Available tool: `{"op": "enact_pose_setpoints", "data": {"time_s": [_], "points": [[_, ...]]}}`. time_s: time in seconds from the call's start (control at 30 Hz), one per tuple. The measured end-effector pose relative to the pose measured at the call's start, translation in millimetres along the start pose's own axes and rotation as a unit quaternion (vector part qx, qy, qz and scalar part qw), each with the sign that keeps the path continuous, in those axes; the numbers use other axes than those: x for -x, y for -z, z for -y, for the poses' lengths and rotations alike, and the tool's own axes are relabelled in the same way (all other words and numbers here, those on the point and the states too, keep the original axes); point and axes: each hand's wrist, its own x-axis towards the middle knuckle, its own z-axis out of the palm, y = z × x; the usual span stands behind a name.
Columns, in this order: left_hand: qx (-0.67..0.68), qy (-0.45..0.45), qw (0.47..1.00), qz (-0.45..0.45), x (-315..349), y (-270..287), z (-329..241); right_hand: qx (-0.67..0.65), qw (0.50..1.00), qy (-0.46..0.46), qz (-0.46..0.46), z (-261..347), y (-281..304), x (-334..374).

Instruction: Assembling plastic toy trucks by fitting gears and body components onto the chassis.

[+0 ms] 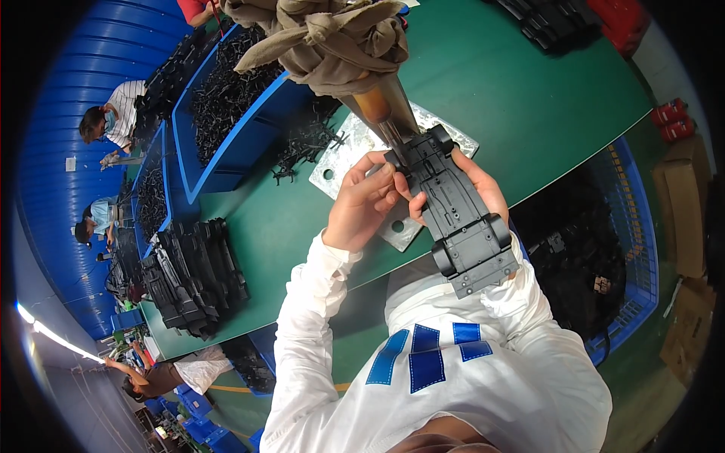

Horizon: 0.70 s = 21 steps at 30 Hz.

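A black plastic toy-car chassis [451, 198] lies tilted beneath a machine head with an amber shank and a thin metal tip [393, 134]. My right hand [483, 185] grips the chassis along its right side, fingers wrapped round the edge and partly hidden under it. At the chassis's far left corner, beside the tip, my left hand [361, 202] is closed in a pinch. Whatever sits between those fingertips is too small to make out. Under the chassis is a silvery metal base plate [328, 162] with round holes, on a green table [521, 113].
Small black parts [298, 147] lie loose left of the plate, near a blue bin [249, 124] full of them. Stacked black chassis [192, 275] stand at left. Brown cloth [325, 41] wraps the machine above. A blue crate [642, 241] is at right. Several people work at far left.
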Motion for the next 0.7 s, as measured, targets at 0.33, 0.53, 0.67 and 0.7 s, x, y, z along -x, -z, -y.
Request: {"op": "enact_pose_setpoints", "data": {"time_s": [0.33,0.53,0.67,0.7], "points": [[0.006,0.0,1.0,0.003,-0.5,0.7,-0.7,-0.025,1.0,-0.005,0.0,-1.2,-5.7,0.7],[0.005,0.005,1.0,0.001,0.9,-3.0,-2.3,-0.006,1.0,0.003,-0.003,-0.9,-2.6,0.4],[-0.001,0.006,1.0,0.012,0.9,0.3,-2.5,-0.014,1.0,0.0,-0.007,-1.4,-4.2,0.5],[-0.004,0.007,1.0,0.022,0.6,1.5,-2.4,-0.015,1.0,-0.002,-0.004,-1.1,-3.7,0.3]]}}
